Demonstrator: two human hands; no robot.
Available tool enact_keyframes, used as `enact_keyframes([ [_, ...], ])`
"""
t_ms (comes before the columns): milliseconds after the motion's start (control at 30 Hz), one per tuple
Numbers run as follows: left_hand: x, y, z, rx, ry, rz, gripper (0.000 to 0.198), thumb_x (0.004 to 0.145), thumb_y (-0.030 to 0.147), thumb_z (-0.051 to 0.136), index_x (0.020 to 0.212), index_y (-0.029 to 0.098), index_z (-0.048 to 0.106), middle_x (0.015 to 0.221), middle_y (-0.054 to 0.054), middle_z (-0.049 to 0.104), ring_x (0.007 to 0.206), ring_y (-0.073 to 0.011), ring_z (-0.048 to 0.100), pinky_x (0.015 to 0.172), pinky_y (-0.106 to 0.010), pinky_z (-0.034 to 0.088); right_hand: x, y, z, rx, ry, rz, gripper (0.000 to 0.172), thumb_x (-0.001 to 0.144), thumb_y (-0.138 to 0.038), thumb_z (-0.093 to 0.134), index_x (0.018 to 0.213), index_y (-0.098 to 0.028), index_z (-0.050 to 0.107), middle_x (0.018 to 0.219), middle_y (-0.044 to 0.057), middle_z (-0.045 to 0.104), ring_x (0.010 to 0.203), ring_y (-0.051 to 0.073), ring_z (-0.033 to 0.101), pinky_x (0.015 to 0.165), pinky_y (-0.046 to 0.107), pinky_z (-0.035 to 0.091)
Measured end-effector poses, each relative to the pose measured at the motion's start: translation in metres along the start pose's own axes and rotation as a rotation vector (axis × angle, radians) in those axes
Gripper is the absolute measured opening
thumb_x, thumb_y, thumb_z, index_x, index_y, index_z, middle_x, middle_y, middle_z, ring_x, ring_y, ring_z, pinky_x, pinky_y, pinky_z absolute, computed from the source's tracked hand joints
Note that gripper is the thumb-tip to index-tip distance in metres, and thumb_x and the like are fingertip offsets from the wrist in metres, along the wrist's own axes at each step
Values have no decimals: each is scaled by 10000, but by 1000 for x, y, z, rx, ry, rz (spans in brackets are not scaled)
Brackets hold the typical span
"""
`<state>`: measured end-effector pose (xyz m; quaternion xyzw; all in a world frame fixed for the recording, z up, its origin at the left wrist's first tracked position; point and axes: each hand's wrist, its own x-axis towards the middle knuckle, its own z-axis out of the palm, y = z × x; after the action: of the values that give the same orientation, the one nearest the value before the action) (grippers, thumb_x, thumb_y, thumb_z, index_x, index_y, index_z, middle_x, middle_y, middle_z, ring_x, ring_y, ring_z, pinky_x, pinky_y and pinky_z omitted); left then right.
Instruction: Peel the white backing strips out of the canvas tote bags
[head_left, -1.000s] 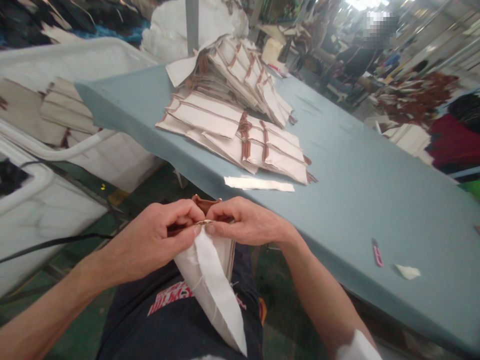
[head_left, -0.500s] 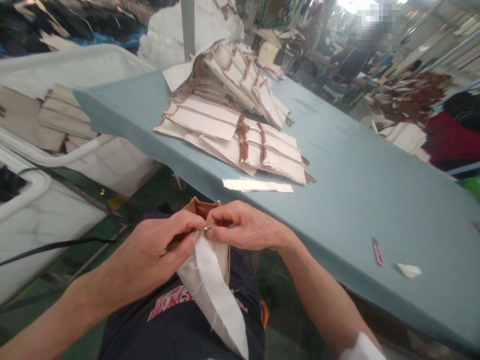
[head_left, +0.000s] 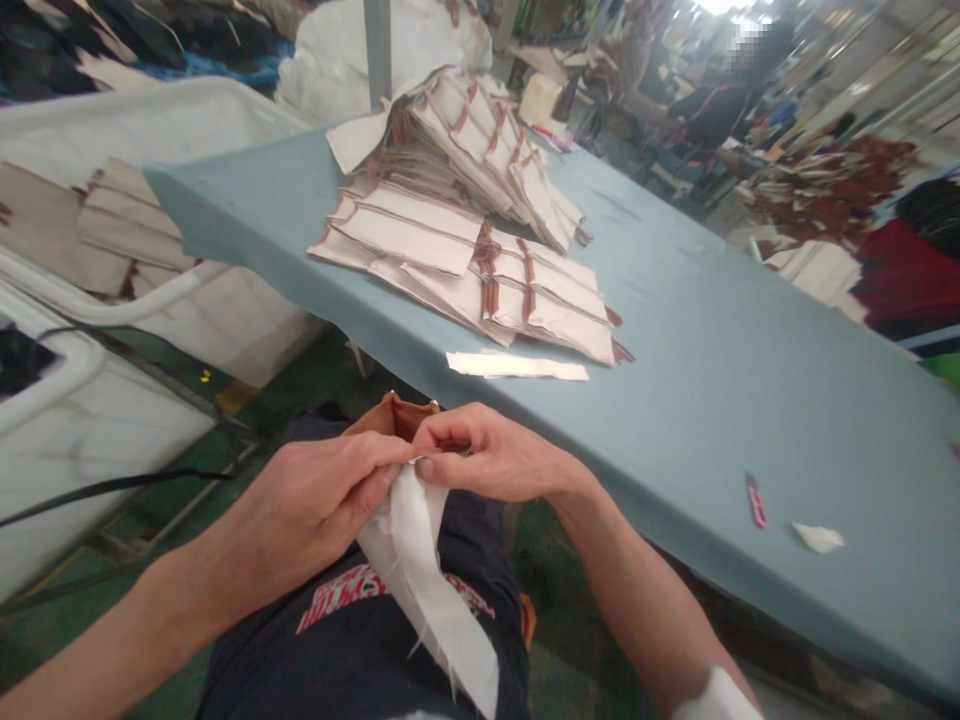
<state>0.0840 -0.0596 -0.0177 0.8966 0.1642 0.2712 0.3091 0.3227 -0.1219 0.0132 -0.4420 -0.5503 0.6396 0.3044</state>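
Observation:
Close to my body, my left hand (head_left: 330, 490) and my right hand (head_left: 487, 455) meet fingertip to fingertip. Both pinch the upper edge of an off-white fabric piece (head_left: 375, 530) with a brown lining or trim (head_left: 397, 412) showing behind the fingers. A white cloth strip (head_left: 439, 600) with frayed edges hangs down from the pinched spot over my dark shirt. The exact fold between the fingertips is hidden. Just past my hands, a short stack of white strips (head_left: 517, 366) lies near the table edge.
On the blue-green table (head_left: 712, 400) are piled cream fabric pieces with brown trim (head_left: 465, 260), a pink-handled cutter (head_left: 755, 502) and a white scrap (head_left: 817, 538). White bins (head_left: 247, 325) stand at left. A person (head_left: 720, 100) is at the back right.
The off-white piece has shifted and turned between my hands, so less of it shows on the right and more brown shows behind. Both hands keep their pinch.

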Motion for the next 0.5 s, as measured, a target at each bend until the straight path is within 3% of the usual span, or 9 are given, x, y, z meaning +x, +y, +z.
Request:
enact_keyframes([
  [167, 0, 0, 7, 43, 60, 130, 266, 1117, 142, 511, 1288, 251, 683, 991, -27, 853, 865, -192, 839, 826, -259, 648, -3, 8, 5, 195, 42, 33, 405, 843, -513, 893, 813, -171, 677, 726, -62, 560, 671, 102, 442, 632, 236, 383],
  [267, 0, 0, 9, 39, 72, 187, 298, 1099, 96, 518, 1314, 252, 652, 1058, -45, 859, 931, -195, 850, 855, -253, 668, -5, 13, 9, 291, 48, 47, 504, 808, -608, 930, 816, -169, 683, 727, -51, 590, 673, 105, 481, 637, 233, 410],
  [400, -4, -2, 14, 3, 100, 235, 310, 1093, 64, 528, 1334, 232, 625, 1161, -89, 859, 1053, -196, 848, 933, -257, 675, -4, 20, 20, 379, 131, -5, 685, 843, -838, 801, 763, -173, 662, 700, -23, 618, 646, 111, 505, 633, 246, 444],
  [500, -8, -7, 22, 31, 155, 224, 313, 1082, 65, 544, 1322, 238, 645, 1144, -89, 871, 1034, -200, 857, 907, -262, 685, 3, 26, 29, 446, 186, 3, 740, 814, -900, 773, 706, -181, 632, 639, -23, 603, 574, 102, 478, 567, 244, 420],
])
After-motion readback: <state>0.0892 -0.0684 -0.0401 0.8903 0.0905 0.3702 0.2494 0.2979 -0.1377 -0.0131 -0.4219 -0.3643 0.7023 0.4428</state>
